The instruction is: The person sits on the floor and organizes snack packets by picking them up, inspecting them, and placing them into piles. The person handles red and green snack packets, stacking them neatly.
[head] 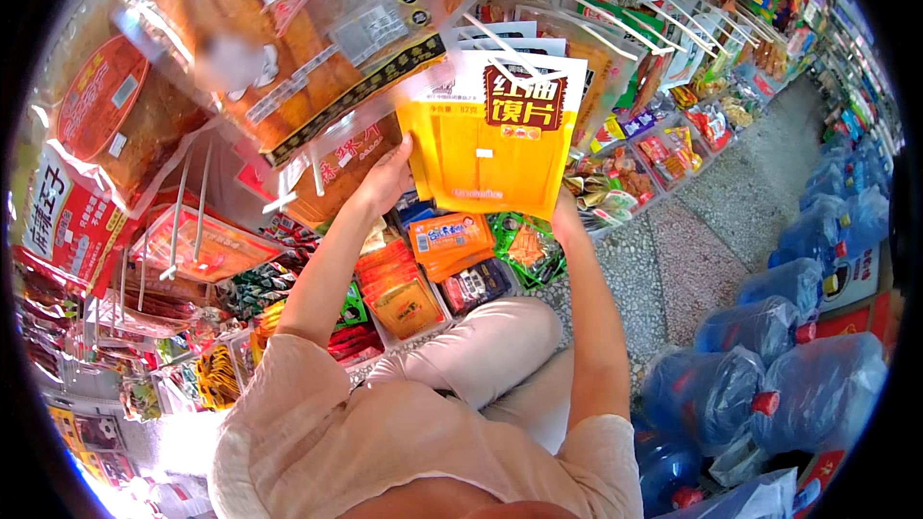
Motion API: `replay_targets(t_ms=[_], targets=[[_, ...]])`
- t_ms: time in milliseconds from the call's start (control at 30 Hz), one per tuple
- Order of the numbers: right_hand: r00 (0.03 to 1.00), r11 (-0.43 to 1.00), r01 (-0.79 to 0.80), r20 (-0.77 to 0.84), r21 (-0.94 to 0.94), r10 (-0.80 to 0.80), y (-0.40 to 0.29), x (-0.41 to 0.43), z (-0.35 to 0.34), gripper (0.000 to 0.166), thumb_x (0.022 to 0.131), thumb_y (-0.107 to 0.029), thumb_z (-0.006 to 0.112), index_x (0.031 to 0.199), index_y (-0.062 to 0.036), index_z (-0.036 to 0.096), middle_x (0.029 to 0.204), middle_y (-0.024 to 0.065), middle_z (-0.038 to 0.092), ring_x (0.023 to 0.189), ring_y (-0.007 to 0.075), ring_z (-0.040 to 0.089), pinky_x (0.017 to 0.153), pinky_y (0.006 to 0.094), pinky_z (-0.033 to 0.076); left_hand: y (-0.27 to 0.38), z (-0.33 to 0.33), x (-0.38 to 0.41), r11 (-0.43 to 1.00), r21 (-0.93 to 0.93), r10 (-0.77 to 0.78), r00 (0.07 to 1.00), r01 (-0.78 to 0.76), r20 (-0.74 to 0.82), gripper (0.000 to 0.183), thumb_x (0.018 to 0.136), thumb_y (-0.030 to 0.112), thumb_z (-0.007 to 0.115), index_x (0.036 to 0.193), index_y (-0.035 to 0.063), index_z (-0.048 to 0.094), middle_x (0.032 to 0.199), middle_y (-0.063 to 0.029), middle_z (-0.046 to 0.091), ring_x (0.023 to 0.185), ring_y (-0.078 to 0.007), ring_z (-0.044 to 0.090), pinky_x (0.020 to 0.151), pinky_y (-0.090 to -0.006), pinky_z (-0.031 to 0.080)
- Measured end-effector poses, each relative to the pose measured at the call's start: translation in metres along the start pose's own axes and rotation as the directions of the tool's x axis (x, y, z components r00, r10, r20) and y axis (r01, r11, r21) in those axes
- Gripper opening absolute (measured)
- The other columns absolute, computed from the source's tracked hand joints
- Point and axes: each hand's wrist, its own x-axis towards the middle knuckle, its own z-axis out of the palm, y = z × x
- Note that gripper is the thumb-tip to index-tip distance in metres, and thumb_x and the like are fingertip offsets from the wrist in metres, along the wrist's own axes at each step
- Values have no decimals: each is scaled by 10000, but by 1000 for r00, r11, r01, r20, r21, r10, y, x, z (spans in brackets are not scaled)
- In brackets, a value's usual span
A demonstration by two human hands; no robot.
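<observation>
A yellow and white snack packet [497,158] with printed writing is upright in front of me, at the front of a rack. My left hand [390,176] holds its left edge, thumb uppermost. At the lower right corner, my right hand [565,215] grips the same packet, its fingers mostly hidden behind it. A white metal display hook [515,58] crosses the packet's top, its tip showing in front. Similar packets [530,47] stand close behind. Just left of my left hand hangs a brown snack bag [342,169].
Large clear snack bags [288,50] hang close at upper left, and bare hook ends [177,231] jut out below them. Trays of small packets [404,303] line the bottom shelf. Blue plastic water jugs [822,389] stand along the right, across the speckled floor [692,252].
</observation>
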Motion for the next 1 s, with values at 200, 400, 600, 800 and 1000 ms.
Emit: replay_targets(t_ms=[200, 400, 600, 800, 1000], targets=[[990, 999, -18, -143, -32, 14, -8, -31, -26, 503, 899, -376, 506, 1260, -34, 430, 1119, 133, 570, 920, 207, 585, 784, 344, 461, -12, 13, -28, 931, 354, 144, 980, -87, -136, 596, 935, 362, 447, 1376, 19, 242, 1342, -136, 382, 1222, -204, 392, 1026, -341, 284], [982, 988, 63, -169, -143, -88, 5, -78, -30, 262, 874, -228, 573, 1058, -41, 584, 873, 50, 631, 714, 112, 587, 619, 232, 460, 25, 27, -111, 629, 697, 514, 857, -344, -41, 334, 849, 158, 611, 1149, 27, 543, 1111, -118, 555, 1020, -238, 539, 869, -332, 430], [969, 977, 118, -194, -181, -152, -9, -132, -14, 211, 864, -196, 602, 1002, -36, 592, 823, 40, 628, 664, 92, 568, 573, 210, 434, 109, 31, -155, -269, 961, 895, 353, -62, 273, 419, 695, 129, 687, 1079, 71, 530, 1063, -122, 531, 956, -309, 500, 825, -400, 408], [979, 956, 134, -112, -260, -168, -27, -173, 15, 206, 885, -164, 568, 1036, -24, 577, 849, 46, 636, 703, 91, 582, 621, 205, 448, 138, -4, -118, -404, 864, 828, 522, 301, 205, 495, 745, 285, 648, 1134, 30, 481, 1037, -198, 562, 1045, -337, 501, 938, -465, 345], [963, 956, 196, -142, -219, -230, -31, -197, 18, 199, 872, -122, 578, 1033, -6, 582, 868, 44, 634, 742, 91, 586, 656, 210, 459, 150, -19, -93, -351, 881, 742, 668, 318, 54, 82, 709, 52, 553, 735, 14, 621, 718, -192, 631, 687, -337, 642, 623, -439, 521]])
